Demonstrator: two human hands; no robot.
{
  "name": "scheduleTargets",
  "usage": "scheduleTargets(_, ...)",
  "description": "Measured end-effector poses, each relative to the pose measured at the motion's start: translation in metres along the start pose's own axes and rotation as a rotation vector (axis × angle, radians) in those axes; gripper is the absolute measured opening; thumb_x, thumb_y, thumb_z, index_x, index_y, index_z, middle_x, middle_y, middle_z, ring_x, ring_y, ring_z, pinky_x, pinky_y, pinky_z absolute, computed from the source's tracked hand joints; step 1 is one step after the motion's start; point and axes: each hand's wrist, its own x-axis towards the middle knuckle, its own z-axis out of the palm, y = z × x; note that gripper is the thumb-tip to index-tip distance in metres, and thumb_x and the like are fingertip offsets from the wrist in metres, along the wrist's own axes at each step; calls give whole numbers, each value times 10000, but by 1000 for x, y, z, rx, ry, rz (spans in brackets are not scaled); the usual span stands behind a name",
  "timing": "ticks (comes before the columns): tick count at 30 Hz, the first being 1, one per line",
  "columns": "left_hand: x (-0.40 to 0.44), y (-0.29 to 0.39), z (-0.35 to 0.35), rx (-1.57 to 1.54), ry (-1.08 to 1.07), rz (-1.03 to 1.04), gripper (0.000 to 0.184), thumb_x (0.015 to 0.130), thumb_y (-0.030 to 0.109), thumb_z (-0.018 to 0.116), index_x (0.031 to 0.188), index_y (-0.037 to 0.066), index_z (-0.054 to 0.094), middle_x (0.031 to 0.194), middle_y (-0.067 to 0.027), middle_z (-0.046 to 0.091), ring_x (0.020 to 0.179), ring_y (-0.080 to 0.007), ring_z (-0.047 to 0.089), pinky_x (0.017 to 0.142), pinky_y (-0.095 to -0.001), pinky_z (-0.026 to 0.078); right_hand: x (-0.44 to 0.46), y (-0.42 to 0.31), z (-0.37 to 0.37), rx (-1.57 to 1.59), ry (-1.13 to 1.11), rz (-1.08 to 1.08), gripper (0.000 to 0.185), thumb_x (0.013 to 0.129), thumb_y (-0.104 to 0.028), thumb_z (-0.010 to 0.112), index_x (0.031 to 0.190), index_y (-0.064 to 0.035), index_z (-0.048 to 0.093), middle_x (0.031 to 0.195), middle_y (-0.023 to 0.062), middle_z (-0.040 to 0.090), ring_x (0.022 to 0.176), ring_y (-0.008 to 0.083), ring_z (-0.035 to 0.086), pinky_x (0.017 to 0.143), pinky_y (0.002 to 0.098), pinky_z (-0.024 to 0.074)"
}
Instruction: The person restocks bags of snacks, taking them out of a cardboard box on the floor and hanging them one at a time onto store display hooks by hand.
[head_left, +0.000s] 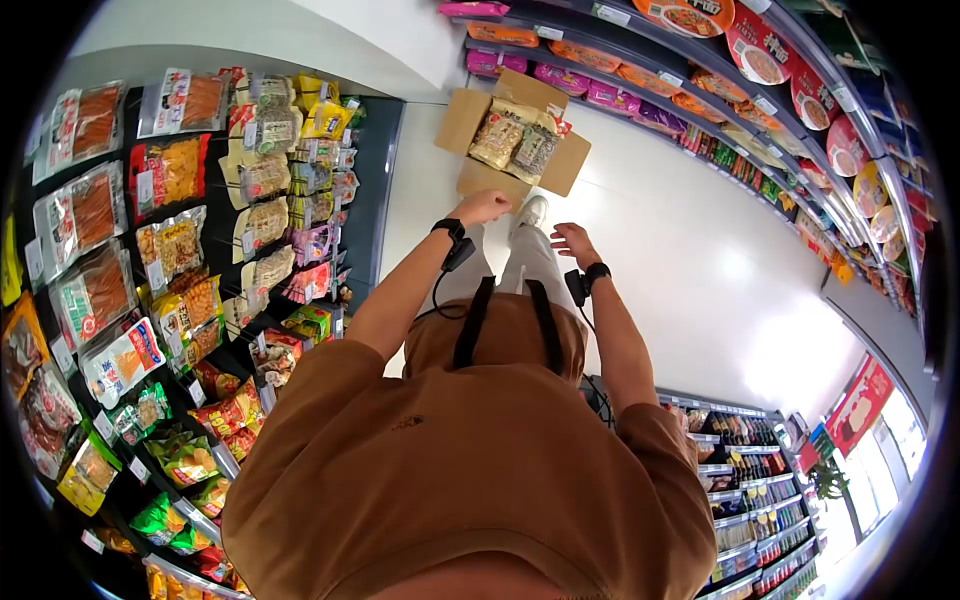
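An open cardboard box [548, 93] sits on the floor ahead of my feet, its flaps folded outward. Inside lie clear packets of dried food, a pale tan packet [497, 138] on the left and a greyish one [535, 152] on the right. My left hand [483, 207] hovers near the box's front flap, fingers curled in, with nothing seen in them. To the right of my legs, my right hand [573, 243] is empty, its fingers apart. Both wrists wear dark bands with small devices and cables.
A shelf of hanging snack bags [265, 185] rises on the left, with a dark side panel [375, 190]. Instant noodle bowls [760, 50] and packs line the curved shelving at upper right. Behind me stand more stocked shelves [755, 465]. Pale floor [680, 270] stretches to the right.
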Motion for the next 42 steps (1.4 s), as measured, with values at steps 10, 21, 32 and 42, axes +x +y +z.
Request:
scheduleTargets(10, 107, -41, 19, 22, -110, -35, 343, 889, 341, 552, 1004, 23, 605, 889, -44, 655, 715, -126, 636, 562, -258, 480, 65, 54, -48, -37, 124, 102, 329, 883, -294, 510, 1094, -45, 557, 947, 77, 644, 780, 175, 631, 649, 297, 480)
scheduleTargets(21, 219, -93, 11, 10, 0, -25, 249, 822, 234, 550, 827, -7, 612, 711, -127, 645, 612, -218, 613, 604, -358, 473, 204, 62, -47, -219, 134, 92, 288, 890, -290, 513, 1040, -51, 576, 868, 53, 650, 702, 146, 637, 544, 263, 469)
scheduleTargets(32, 273, -110, 11, 165, 76, 19, 229, 824, 218, 531, 827, 1, 603, 703, -144, 627, 648, -289, 601, 614, -380, 471, 307, 38, -36, -242, 161, -118, 351, 890, -329, 516, 1023, -13, 592, 865, 88, 662, 624, 165, 646, 534, 284, 476)
scheduleTargets(42, 283, -127, 44, 88, 173, 117, 340, 806, 198, 545, 1054, -32, 572, 965, -242, 631, 930, -383, 600, 804, -432, 480, 333, 61, -25, -650, 493, -154, 319, 852, -306, 550, 1007, -38, 624, 929, 176, 664, 895, 345, 629, 770, 421, 492)
